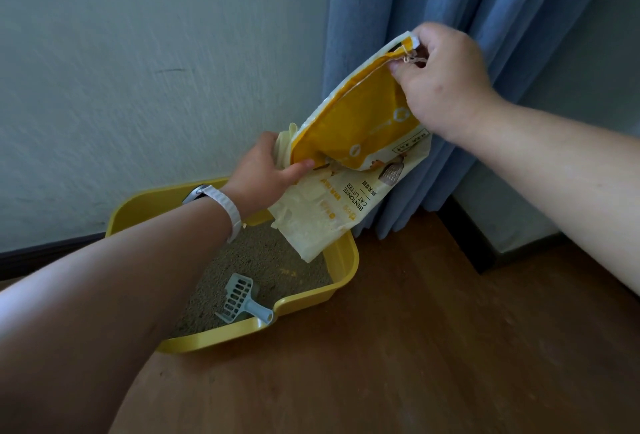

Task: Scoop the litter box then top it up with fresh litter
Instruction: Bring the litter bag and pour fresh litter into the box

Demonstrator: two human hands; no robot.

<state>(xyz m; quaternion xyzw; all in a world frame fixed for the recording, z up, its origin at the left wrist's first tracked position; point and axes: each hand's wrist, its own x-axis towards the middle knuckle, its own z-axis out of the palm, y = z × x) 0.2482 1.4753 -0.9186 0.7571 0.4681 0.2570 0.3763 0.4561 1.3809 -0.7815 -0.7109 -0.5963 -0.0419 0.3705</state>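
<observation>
A yellow and cream bag of bentonite cat litter (349, 163) hangs upside down and slanted over the far side of the yellow litter box (346, 271). My right hand (440, 83) pinches the bag's upper corner high up. My left hand (266, 174) grips the bag's left edge lower down, thumb across its front. The bag's crumpled lower end points into the box. Brown-grey litter (263, 257) fills the box, and a pale blue slotted scoop (242, 298) lies on it with its handle against the near rim.
The box stands on a wooden floor (433, 347) against a pale wall (138, 87). A blue curtain (450, 0) hangs right behind the bag, reaching down to the floor. A dark skirting board (464, 236) runs along the wall at the right.
</observation>
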